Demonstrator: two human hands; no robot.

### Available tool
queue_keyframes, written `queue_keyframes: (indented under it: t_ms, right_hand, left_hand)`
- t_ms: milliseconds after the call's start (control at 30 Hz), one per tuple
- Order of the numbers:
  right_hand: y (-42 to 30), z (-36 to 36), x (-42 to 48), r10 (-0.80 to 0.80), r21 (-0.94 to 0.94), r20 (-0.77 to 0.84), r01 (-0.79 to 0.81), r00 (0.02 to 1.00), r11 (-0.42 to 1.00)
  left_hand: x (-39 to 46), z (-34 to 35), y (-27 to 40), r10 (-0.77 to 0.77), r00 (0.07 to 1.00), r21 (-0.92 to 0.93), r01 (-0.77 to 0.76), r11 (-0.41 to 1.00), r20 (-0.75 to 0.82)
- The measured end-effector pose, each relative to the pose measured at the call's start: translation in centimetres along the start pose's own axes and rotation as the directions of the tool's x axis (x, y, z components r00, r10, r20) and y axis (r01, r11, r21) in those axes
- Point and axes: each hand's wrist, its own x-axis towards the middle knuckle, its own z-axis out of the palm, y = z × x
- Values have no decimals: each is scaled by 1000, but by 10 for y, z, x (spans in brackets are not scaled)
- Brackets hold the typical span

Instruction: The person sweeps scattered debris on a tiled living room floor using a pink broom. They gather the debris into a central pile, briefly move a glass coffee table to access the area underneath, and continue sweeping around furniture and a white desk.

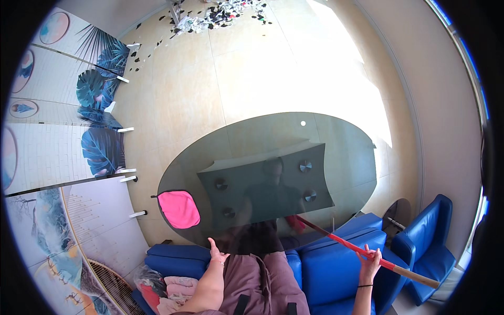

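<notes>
My right hand [369, 263] grips a long pole [348, 245] with a red sleeve and a bare wooden end, at the lower right. The pole slants up and left; its far end passes under the edge of the oval dark glass table [252, 138], where a red thing shows dimly through the glass. My left hand [217, 252] holds nothing, its fingers apart, close to the table's near edge. A pink cloth [179, 209] with a black border lies flat on the table's left end.
Blue sofa seats [334, 271] stand around my legs, with a blue chair [427, 244] at the right. Folded pink cloths [181, 286] and a plastic bag [149, 278] lie at the lower left. Printed folding screens [59, 149] line the left side. Scattered scraps [220, 15] cover the far floor.
</notes>
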Motion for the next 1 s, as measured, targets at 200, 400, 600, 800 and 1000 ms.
queue_keyframes:
  t_ms: [200, 400, 600, 800, 1000]
  right_hand:
    - [-5, -1, -5, 21, 48, -15, -21, 1000, 999]
    - [-21, 13, 14, 63, -3, 84, -63, 994, 998]
    - [30, -7, 127, 35, -247, -52, -46, 998, 968]
    - [96, 12, 193, 125, -52, -121, -132, 985, 990]
    - [129, 23, 193, 284, -50, -105, -290, 953, 956]
  left_hand:
    - [-14, 30, -40, -77, 995, -41, 80, 996, 61]
    - [-24, 45, -20, -131, 991, 16, 130, 991, 26]
    - [-29, 54, -3, -147, 984, 46, 143, 989, 101]
    - [-36, 57, 6, -128, 989, 100, 121, 988, 72]
    - [-40, 56, 7, -188, 981, 56, 186, 981, 46]
